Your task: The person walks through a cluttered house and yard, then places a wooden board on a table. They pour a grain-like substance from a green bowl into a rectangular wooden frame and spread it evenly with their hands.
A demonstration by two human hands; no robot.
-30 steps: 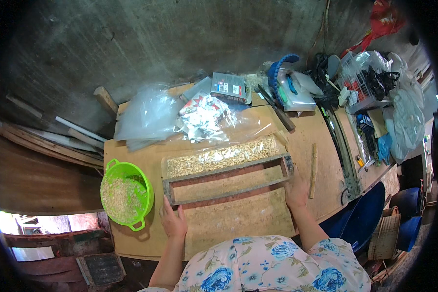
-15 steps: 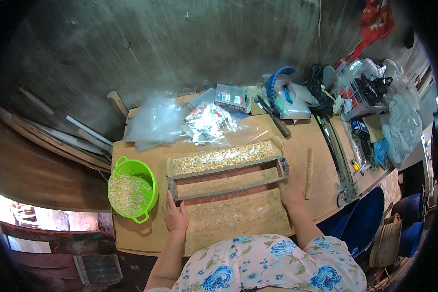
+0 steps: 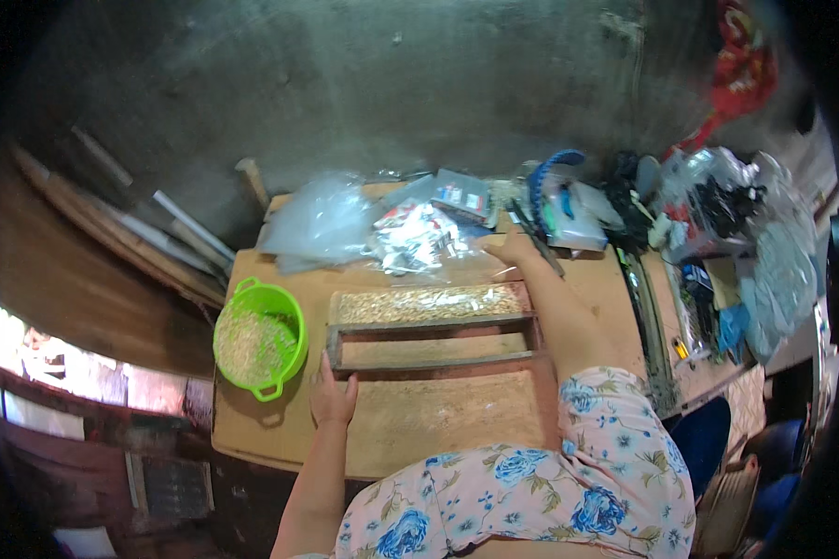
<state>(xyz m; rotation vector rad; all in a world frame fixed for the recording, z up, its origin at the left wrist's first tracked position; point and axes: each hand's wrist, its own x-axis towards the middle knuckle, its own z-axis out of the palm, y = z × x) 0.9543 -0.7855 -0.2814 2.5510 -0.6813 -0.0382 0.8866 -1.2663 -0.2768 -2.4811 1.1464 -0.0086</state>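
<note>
A long wooden frame [image 3: 438, 364] lies on a floury wooden board [image 3: 438, 410] in front of me. Along its far side rests a flat strip of pale chopped pieces [image 3: 429, 306], shiny on top. My left hand [image 3: 332, 399] is at the frame's near left corner, its fingers stretched out and the thumb apart. Across the table reaches my right hand [image 3: 515, 248], fingers spread and empty, close to a clear plastic sheet [image 3: 457, 268] and a long dark tool [image 3: 537, 244]. A bright green two-handled bowl [image 3: 299, 359] on the left holds more pale pieces.
Clear plastic bags [image 3: 322, 219], a shiny crumpled packet [image 3: 415, 238] and a grey box [image 3: 461, 194] lie along the back. A blue-rimmed container [image 3: 569, 219] stands farther right, beside black bags and a bag-covered crate [image 3: 718, 210]. Planks [image 3: 93, 219] lean at the left.
My right hand has left the frame's right end and reached forward to the back of the table, its arm now covering a thin stick. My left hand stays at the frame's left corner.
</note>
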